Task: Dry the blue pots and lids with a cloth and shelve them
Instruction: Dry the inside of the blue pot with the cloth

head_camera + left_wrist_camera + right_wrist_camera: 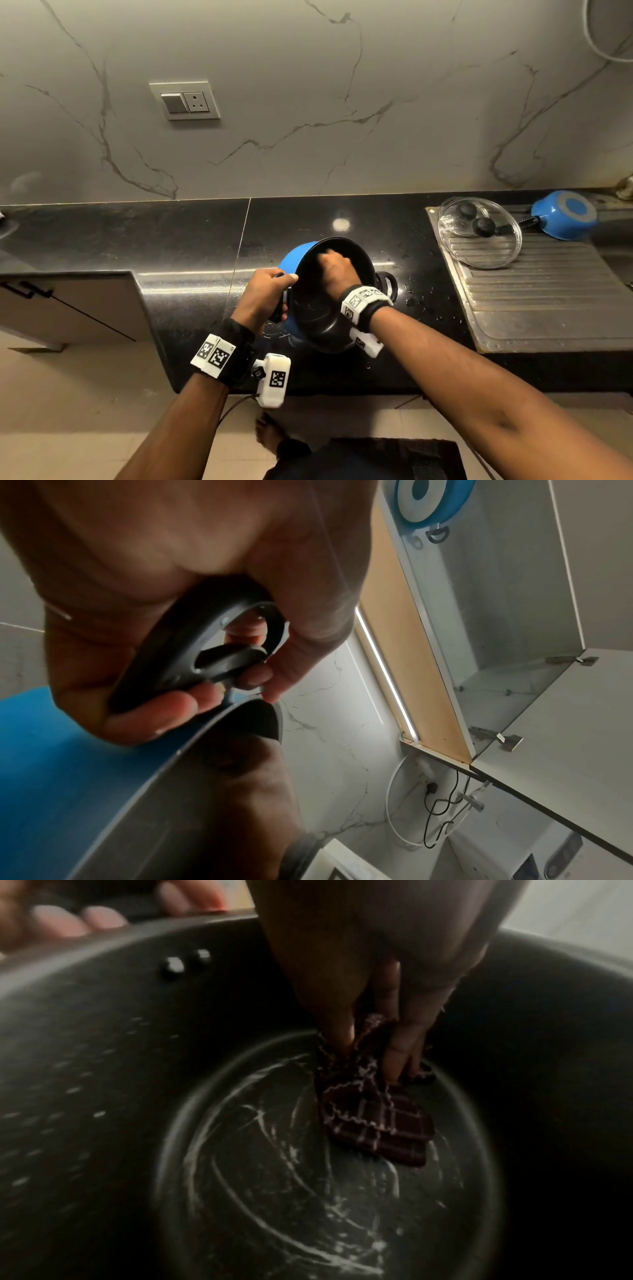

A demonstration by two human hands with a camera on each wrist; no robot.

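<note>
The left hand [263, 294] gripped the black side handle [219, 645] of the blue pot [291, 260], its fingers [150, 718] curled round the loop, and held the pot tilted above the dark counter [191, 240]. The right hand [334, 270] was inside the pot – its fingers [400, 1053], close together, pinched a dark checked cloth [377, 1121] against the wet black bottom just under the fingertips. Well away from those fingers, on the steel drainboard [534, 301], lay two glass lids [479, 233] and, beyond them, a small blue pan [565, 216] upside down.
</note>
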